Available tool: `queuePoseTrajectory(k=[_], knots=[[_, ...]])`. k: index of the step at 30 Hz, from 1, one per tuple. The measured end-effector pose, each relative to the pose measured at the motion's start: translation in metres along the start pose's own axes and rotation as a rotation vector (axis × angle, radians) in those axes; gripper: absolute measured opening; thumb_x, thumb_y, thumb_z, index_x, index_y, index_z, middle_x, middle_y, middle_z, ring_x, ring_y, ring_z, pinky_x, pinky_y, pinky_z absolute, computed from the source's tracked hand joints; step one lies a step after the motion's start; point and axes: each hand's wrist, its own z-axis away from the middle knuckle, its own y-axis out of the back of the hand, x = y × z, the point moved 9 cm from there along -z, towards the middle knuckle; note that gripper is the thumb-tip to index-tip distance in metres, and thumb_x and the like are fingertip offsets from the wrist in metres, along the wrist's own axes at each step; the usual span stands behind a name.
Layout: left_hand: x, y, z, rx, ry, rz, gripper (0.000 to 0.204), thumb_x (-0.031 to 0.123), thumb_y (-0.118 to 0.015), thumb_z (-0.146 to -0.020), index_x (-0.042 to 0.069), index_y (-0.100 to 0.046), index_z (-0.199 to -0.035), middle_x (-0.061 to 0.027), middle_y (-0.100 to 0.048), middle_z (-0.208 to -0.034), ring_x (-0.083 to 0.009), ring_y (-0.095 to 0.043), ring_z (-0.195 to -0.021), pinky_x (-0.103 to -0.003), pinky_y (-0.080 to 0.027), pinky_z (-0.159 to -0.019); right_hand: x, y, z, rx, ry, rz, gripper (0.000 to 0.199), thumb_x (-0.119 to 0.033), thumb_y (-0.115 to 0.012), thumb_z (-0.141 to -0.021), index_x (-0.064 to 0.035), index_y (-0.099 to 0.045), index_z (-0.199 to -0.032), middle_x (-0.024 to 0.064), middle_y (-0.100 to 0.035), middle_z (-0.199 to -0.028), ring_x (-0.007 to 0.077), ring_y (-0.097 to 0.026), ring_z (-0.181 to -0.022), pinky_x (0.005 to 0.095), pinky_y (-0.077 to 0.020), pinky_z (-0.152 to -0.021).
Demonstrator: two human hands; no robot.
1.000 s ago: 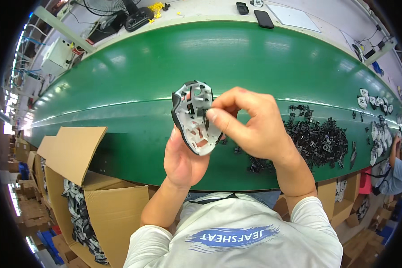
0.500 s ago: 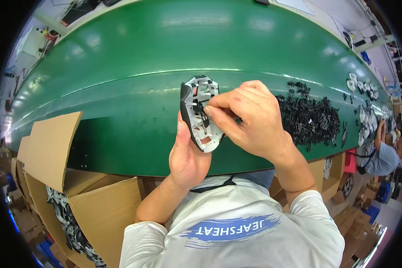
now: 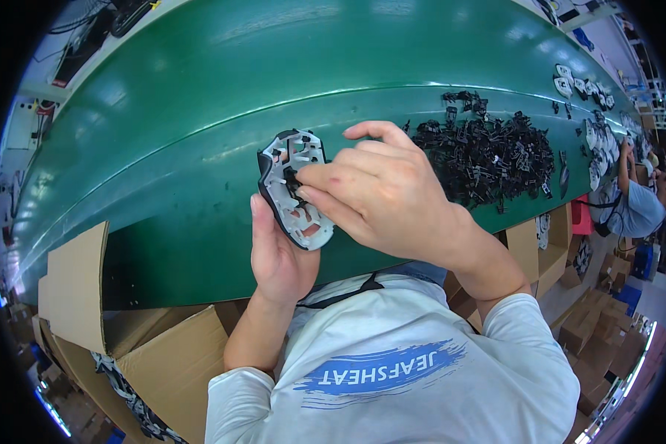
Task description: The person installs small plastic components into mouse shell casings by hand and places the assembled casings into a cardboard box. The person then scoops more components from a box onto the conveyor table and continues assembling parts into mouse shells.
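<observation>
My left hand point(image 3: 277, 255) grips a grey and black plastic shell point(image 3: 292, 189), a flat moulded part with ribs and cut-outs, held upright over the green belt point(image 3: 200, 111). My right hand point(image 3: 381, 196) comes in from the right, its thumb and forefinger pinching a small black plastic clip point(image 3: 291, 180) against the middle of the shell. The clip is mostly hidden by my fingertips. A heap of the same small black clips point(image 3: 488, 155) lies on the belt just right of my right hand.
An open cardboard box point(image 3: 103, 325) with shells inside stands at my lower left. More grey shells point(image 3: 596, 133) lie on the belt at far right, where another person in a blue shirt point(image 3: 633, 207) works. Boxes are stacked at lower right.
The view has tilted down and left. Both hands have kept hold of the shell, which sits lower in view, and my right fingers have pressed closer onto its middle.
</observation>
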Motion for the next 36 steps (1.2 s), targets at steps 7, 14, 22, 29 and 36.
queuePoseTrajectory(k=[7, 14, 22, 29, 36], knots=[[-0.008, -0.010, 0.002, 0.037, 0.059, 0.096, 0.064, 0.051, -0.022, -0.118, 0.011, -0.041, -0.164, -0.0084, -0.051, -0.163, -0.0240, -0.051, -0.147, -0.043, -0.040, -0.123, -0.006, 0.011, 0.015, 0.004, -0.002, 0.106, 0.045, -0.034, -0.084, -0.087, -0.0118, -0.078, -0.126, -0.0028, -0.057, -0.072, 0.0182, -0.060, -0.065, 0.0415, -0.0557, -0.090], [-0.019, -0.003, 0.007, 0.192, 0.097, 0.054, 0.063, 0.050, -0.023, -0.118, 0.011, -0.037, -0.166, -0.0099, -0.052, -0.162, -0.0255, -0.051, -0.147, -0.046, -0.040, -0.124, 0.000, -0.001, 0.029, -0.233, -0.030, 0.174, 0.049, -0.039, -0.082, -0.089, -0.0117, -0.077, -0.129, -0.0007, -0.059, -0.079, 0.0184, -0.060, -0.069, 0.0448, -0.0536, -0.096], [-0.020, -0.014, -0.001, 0.149, 0.092, -0.223, 0.069, 0.054, -0.037, -0.115, 0.009, -0.028, -0.167, -0.0066, -0.058, -0.146, -0.0185, -0.058, -0.130, -0.036, -0.046, -0.111, -0.008, 0.017, 0.044, -0.047, -0.036, -0.023, 0.035, -0.018, -0.084, -0.082, -0.0137, -0.077, -0.117, 0.0012, -0.069, -0.105, 0.0263, -0.064, -0.092, 0.0456, -0.0522, -0.095], [-0.026, -0.006, 0.004, 0.158, 0.068, -0.388, 0.076, 0.055, -0.040, -0.114, 0.005, -0.023, -0.168, -0.0117, -0.049, -0.154, -0.0216, -0.051, -0.137, -0.039, -0.042, -0.116, -0.005, 0.008, 0.052, -0.268, -0.132, -0.085, 0.042, -0.018, -0.082, -0.086, -0.0077, -0.076, -0.125, 0.0071, -0.076, -0.127, 0.0219, -0.070, -0.086, 0.0350, -0.0551, -0.079], [-0.026, -0.006, 0.002, 0.172, -0.001, -0.518, 0.079, 0.056, -0.042, -0.113, 0.001, -0.024, -0.167, -0.0123, -0.049, -0.152, -0.0213, -0.051, -0.135, -0.039, -0.041, -0.116, 0.005, -0.001, 0.051, -0.321, -0.121, -0.150, 0.035, -0.016, -0.082, -0.087, -0.0083, -0.080, -0.120, 0.0087, -0.080, -0.123, 0.0226, -0.075, -0.079, 0.0337, -0.0569, -0.070]])
